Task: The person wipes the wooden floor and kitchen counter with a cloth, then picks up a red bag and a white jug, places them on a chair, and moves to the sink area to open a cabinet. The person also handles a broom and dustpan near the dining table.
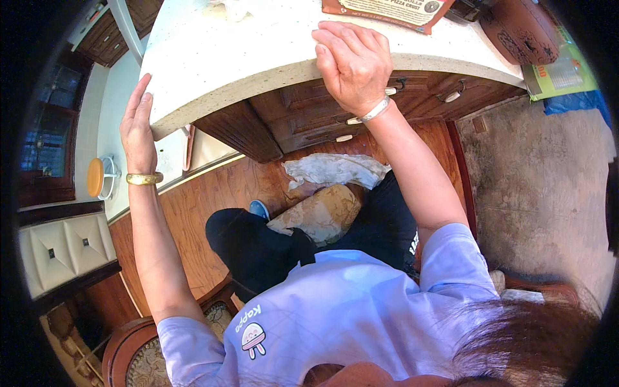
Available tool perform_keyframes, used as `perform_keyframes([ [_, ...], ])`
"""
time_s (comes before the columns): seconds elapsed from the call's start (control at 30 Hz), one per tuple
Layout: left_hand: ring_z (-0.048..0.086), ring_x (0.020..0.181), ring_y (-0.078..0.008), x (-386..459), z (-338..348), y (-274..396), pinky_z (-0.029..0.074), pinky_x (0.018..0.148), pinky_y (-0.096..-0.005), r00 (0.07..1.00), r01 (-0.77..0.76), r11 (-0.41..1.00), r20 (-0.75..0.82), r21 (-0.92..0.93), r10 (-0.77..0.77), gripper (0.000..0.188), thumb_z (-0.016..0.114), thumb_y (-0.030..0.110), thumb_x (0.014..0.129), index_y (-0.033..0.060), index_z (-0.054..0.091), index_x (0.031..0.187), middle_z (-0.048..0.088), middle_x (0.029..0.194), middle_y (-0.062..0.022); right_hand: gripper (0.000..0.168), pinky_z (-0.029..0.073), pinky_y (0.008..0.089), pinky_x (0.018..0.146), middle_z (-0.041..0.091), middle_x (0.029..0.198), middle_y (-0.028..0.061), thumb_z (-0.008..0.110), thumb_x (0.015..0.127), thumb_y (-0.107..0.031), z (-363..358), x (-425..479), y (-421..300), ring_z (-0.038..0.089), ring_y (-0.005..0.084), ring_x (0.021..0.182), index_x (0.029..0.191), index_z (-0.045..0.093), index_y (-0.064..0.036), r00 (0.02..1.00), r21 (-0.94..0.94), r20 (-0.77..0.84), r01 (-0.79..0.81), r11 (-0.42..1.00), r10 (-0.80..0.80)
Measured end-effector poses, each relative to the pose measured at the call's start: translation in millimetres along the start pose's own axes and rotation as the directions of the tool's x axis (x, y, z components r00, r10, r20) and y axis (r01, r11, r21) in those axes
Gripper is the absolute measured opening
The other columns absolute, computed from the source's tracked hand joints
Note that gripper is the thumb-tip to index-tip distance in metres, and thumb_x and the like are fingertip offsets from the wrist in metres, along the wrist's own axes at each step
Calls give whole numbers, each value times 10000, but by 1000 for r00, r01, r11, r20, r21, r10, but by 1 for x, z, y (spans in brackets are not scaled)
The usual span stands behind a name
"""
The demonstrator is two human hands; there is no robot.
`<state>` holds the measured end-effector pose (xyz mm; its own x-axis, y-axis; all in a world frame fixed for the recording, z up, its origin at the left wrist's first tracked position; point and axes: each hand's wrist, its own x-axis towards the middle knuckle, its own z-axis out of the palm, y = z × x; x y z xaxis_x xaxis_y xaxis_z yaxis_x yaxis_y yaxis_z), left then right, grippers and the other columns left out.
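My left hand (140,128) is at the left corner of a pale speckled countertop (232,43), its palm side against the edge and its fingers pointing away from me. A gold bangle circles that wrist. My right hand (355,65) rests at the counter's front edge, fingers bent and close together, with nothing visible in them. On that wrist is a silver bangle. Just beyond the right fingers lies a brown-and-cream printed food package (387,12). Crumpled clear plastic (237,7) sits at the counter's far side, partly cut off by the frame.
A brown patterned jar (520,31) stands at the counter's right end, beside a green package (558,72). Below are dark wooden drawers (314,104) with white-centred pulls. Whitish cloth (338,169) hangs near my knees. Left are an orange-topped stool (95,177) and a carved chair (121,353).
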<state>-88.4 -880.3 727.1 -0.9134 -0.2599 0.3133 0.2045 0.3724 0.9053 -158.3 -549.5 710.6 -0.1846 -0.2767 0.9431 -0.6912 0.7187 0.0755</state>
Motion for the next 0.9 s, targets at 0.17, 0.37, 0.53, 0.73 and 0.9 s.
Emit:
perform_keyframes([
  [0.17,428,1228,-197,1,0,-9,275,1050,-303,998,-49,997,-30,-56,47,410,489,239,922,41,526,1279,511,1300,-118,113,420,320,758,672,913,14,588,806,-145,-4,2,-7,615,184,831,871,672,-107,1000,-10,8,-22,1000,22],
  [0.37,436,1213,-192,3,-1,-10,284,1042,-301,999,-31,993,-25,-113,28,408,496,223,921,29,521,1279,508,1299,-117,120,425,323,760,671,908,4,593,794,-149,-3,1,-6,611,186,821,881,671,-122,999,-22,3,-32,999,32],
  [0.53,424,1234,-197,4,-4,-13,276,1054,-309,1000,-5,988,-10,-153,3,430,508,207,917,2,492,1294,485,1327,-129,113,422,348,752,659,893,17,616,752,-181,0,-2,-6,598,194,820,836,657,-118,998,3,-35,-53,999,53],
  [0.73,395,1266,-200,3,-3,-5,269,1065,-320,998,58,983,-4,-173,-60,436,483,187,929,4,458,1324,445,1370,-123,90,406,361,753,617,828,30,608,729,-195,-1,4,-12,575,203,790,740,613,-105,987,46,-71,-142,989,145],
  [0.9,382,1278,-214,5,-4,-5,265,1069,-324,998,56,996,5,-67,-56,432,479,198,931,19,464,1324,430,1384,-111,93,406,363,754,589,776,41,609,727,-184,-8,2,-12,568,218,785,699,594,-97,975,122,-93,-189,974,201],
])
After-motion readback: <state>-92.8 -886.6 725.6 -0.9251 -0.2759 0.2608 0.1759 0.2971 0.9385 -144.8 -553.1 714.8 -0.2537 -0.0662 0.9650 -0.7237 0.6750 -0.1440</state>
